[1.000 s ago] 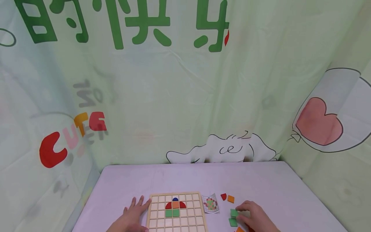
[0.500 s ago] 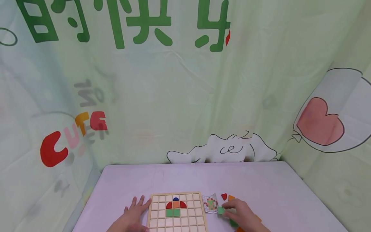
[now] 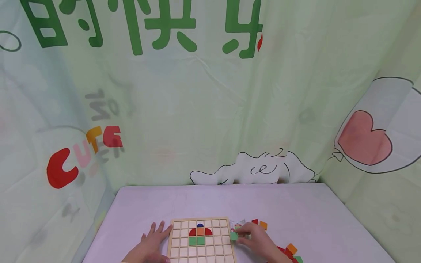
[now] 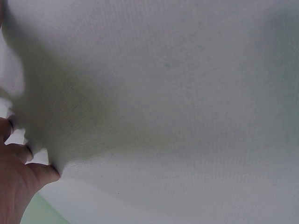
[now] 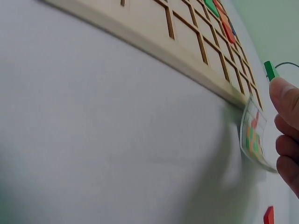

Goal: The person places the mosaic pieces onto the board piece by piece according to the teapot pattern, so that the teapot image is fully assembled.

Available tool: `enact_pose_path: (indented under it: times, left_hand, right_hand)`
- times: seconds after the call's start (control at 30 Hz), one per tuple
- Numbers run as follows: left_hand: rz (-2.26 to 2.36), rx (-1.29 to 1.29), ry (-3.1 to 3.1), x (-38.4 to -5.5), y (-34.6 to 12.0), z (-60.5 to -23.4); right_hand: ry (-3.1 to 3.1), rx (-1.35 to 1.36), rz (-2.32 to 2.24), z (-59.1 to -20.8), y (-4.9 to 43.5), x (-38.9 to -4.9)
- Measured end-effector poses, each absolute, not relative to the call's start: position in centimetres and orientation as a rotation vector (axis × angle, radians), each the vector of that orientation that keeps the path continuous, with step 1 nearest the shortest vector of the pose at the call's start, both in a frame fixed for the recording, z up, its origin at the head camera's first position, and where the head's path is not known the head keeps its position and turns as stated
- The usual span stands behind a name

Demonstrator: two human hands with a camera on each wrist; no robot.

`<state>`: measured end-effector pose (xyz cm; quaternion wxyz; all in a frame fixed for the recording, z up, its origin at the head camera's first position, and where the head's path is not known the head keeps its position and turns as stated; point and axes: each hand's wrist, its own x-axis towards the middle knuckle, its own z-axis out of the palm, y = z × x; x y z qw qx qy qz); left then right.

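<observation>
My left hand (image 3: 151,243) lies with fingers spread at the left edge of a wooden grid board (image 3: 217,250), its thumb and index fingertip right at the frame. Between thumb and fingertips, my right hand (image 3: 258,241) pinches a green square tile (image 3: 234,236) near the board's right edge; the right wrist view shows that tile (image 5: 270,70) edge-on. On the board sit a blue rounded piece (image 3: 200,225), an orange square (image 3: 200,231) flanked by red curved pieces (image 3: 208,232), and two green squares (image 3: 196,241) below. The right hand partly covers a patterned card (image 3: 235,222).
Right of the card lie an orange square (image 3: 263,225) and a red piece (image 3: 255,221). Several loose red, orange and green pieces (image 3: 291,249) lie beside my right forearm. A printed curtain (image 3: 164,109) hangs behind the lilac table (image 3: 184,201).
My right hand has picked up a green square from the loose pieces and carried it left, past the card to the board's right edge. The left hand has stayed in place.
</observation>
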<state>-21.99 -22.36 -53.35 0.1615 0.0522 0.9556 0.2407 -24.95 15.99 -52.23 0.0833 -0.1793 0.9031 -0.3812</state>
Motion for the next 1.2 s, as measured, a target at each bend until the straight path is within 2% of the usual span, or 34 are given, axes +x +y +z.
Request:
enact_pose_path:
  times: [0.4,1.2]
  left_hand:
    - [0.699,0.143,2.713,-22.1,-22.4,-53.4]
    - [0.728,0.116,2.691,-21.8,-22.2,-52.6]
  right_hand:
    - [2.6,-0.518,-1.234,-52.3,12.4,-25.0]
    - [2.728,-0.593,-0.908,-53.3,8.3,-25.3]
